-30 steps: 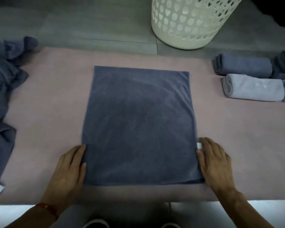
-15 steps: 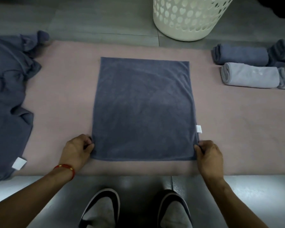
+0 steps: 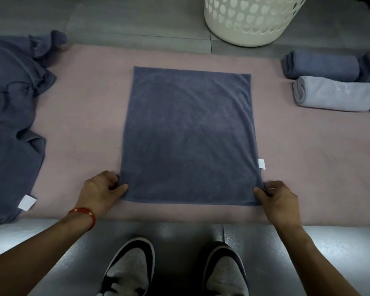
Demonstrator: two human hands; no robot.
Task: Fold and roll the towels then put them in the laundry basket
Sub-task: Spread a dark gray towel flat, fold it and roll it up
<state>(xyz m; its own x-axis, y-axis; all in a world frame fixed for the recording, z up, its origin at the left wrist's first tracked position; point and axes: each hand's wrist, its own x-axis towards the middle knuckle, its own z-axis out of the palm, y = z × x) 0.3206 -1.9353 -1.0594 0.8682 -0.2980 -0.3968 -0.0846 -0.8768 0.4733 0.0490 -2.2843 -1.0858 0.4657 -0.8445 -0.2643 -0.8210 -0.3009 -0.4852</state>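
Left hand and right hand each pinch a near corner of the flat dark towel; rolling seems about to start, needing both corners turned away evenly.

No readable text.
White tag on folded towel edge and tag on towel pile: both blank/illegible.

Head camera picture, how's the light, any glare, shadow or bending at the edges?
Head view: dim, even light; a soft dark shadow sits on the middle of the flat towel; bright glare shows on the glossy floor near the shoes; wide-angle bending curves the mat edges; the basket is cut off at the top.
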